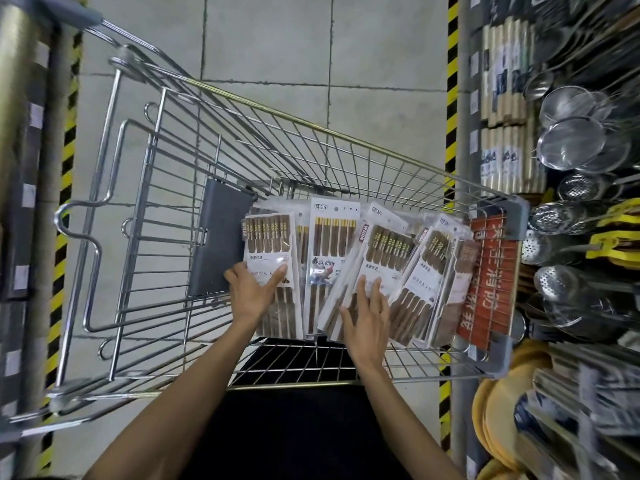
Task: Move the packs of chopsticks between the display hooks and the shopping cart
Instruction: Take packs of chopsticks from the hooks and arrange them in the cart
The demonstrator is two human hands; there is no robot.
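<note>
Several packs of dark wooden chopsticks in clear-and-white packaging lie side by side in the basket of a wire shopping cart [313,128]. My left hand [250,289] rests with spread fingers on the leftmost pack [269,242], thumb at its left edge. My right hand [366,315] lies flat with straight fingers on a tilted pack [381,251] right of the middle. Between them sits a pack with a printed picture [329,244]. Further packs [431,268] lean at the right end. No display hooks for chopsticks show clearly.
The cart's grey child-seat flap [216,237] is left of the packs and a red sign [490,271] is on its right end. Shelving on the right holds metal strainers [571,140], ladles [554,282] and boxed goods [505,81]. Tiled floor with yellow-black tape [452,98] lies beyond.
</note>
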